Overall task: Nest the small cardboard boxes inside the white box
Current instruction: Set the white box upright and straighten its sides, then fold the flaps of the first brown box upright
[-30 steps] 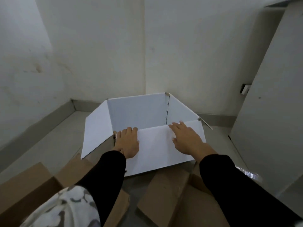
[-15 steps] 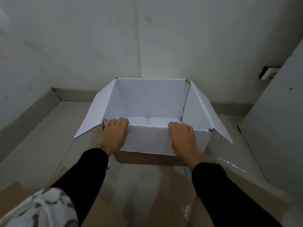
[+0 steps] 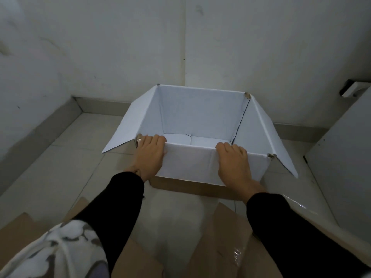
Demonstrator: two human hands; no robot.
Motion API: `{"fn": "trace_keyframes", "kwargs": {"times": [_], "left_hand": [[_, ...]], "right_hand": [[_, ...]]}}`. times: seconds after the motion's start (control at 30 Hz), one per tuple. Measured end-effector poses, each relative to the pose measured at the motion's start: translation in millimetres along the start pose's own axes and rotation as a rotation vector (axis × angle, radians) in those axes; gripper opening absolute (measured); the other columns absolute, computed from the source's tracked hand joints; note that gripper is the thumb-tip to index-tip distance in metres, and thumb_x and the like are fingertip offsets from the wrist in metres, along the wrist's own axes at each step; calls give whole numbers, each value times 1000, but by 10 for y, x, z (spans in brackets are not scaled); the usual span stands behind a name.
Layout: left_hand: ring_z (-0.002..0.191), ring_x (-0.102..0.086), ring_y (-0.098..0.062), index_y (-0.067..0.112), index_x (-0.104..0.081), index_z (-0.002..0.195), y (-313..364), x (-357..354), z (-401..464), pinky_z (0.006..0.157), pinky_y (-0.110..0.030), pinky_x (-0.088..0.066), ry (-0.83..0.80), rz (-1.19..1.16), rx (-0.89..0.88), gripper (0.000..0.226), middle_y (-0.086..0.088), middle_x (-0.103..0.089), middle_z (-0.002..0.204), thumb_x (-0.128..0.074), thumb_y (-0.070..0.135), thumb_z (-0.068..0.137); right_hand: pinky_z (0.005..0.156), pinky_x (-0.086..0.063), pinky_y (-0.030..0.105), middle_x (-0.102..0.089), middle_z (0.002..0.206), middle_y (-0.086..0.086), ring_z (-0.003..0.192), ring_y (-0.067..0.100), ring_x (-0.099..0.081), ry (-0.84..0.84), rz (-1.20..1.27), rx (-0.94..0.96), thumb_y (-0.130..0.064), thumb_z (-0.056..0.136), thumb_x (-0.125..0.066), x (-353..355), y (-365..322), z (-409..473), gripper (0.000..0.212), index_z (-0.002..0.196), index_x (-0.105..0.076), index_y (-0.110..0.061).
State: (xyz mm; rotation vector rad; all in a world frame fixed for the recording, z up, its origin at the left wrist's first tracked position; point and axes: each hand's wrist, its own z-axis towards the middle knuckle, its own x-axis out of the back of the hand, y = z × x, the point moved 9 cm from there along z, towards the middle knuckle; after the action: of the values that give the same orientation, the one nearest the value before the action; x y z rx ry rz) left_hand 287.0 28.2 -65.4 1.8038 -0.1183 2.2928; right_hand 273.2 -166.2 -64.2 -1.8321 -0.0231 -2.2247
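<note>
Head view: left hand (image 3: 149, 155), right hand (image 3: 233, 164) curled over white box (image 3: 200, 109) rim.

pale tiled floor (image 3: 60, 177), grout lines visible. standing on it near the wall corner: white box (image 3: 200, 109), upright, top open, side flaps splayed outward. brown cardboard strip (image 3: 190, 187) flat on the tiles along its near base. closer in: brown cardboard box (image 3: 18, 229) at left, another (image 3: 220, 247) at right, glossy tape (image 3: 239, 253) on the latter.

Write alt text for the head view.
The left hand and right hand grip the near rim of an open white box on a tiled floor, in a room corner; nothing shows inside it. Brown boxes lie nearer the person.
</note>
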Motion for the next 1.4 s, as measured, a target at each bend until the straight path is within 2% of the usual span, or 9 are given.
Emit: {"fn": "trace_keyframes", "kwargs": {"times": [0.07,0.27,0.43,0.6,0.77,0.9,1.0,1.2,1.4], "left_hand": [[102,-55,-43,-5,-50,112,38,80,-113,101,-50,-39,23,-71,9,39,-27,-60,107,-31,3,79],[119,-45,-39,-3,-36,128,61,429,-807,107,-43,-31,60,-167,64,43,-23,-47,131,-39,-8,85],[111,-50,-38,1,-42,123,26,643,-1712,97,-42,-36,-11,-59,96,37,-22,-52,125,-40,-1,85],[109,-52,-35,6,-47,116,-69,764,-2836,92,-42,-41,-41,-71,199,26,-16,-55,122,-40,9,91],[105,-55,-34,9,-51,105,-284,237,-3927,87,-43,-48,-192,-121,321,20,-15,-60,114,-39,15,90],[101,-55,-33,10,-53,101,-217,-386,-4537,87,-39,-47,-362,-298,339,18,-17,-61,111,-39,15,90],[94,-55,-32,12,-53,93,-97,-550,-4633,83,-40,-48,-332,-393,332,23,-14,-62,102,-35,26,91],[94,-55,-34,8,-48,101,88,-716,-4455,77,-41,-44,-292,-401,340,22,-17,-59,105,-39,26,91],[87,-59,-42,3,-49,101,16,-782,-4228,67,-43,-43,-211,-336,401,42,-22,-63,99,-33,27,70]], "right_hand": [[97,-34,36,-58,109,8,101,28,-51,5,12,24,3,77,-51,49,-38,-66,35,109,-49,-12],[104,-37,36,-48,131,14,119,30,-46,-24,200,99,5,83,-49,277,-450,-540,49,129,-41,-6],[97,-44,36,-45,135,11,117,29,-49,-69,263,193,6,86,-47,388,-1020,-1286,47,131,-41,-7],[88,-46,40,-50,124,15,108,32,-52,-104,323,281,4,86,-46,276,-1654,-2076,36,120,-48,-4],[94,-43,40,-49,127,16,116,34,-49,-344,278,264,-4,87,-48,-558,-2083,-2715,34,121,-48,-5],[102,-42,41,-39,138,17,124,34,-45,-569,207,286,-15,88,-55,-1264,-2155,-3179,42,127,-44,-2],[109,-36,42,-24,152,9,135,29,-33,-577,219,291,-24,92,-54,-1411,-2094,-3179,51,138,-36,-10],[107,-38,43,-33,150,4,133,28,-38,-514,191,346,-28,90,-58,-1442,-2113,-2816,45,132,-45,-16],[111,-28,35,-30,153,5,137,23,-32,-529,267,390,-8,86,-61,-1551,-2168,-2520,49,131,-43,-13]]}}
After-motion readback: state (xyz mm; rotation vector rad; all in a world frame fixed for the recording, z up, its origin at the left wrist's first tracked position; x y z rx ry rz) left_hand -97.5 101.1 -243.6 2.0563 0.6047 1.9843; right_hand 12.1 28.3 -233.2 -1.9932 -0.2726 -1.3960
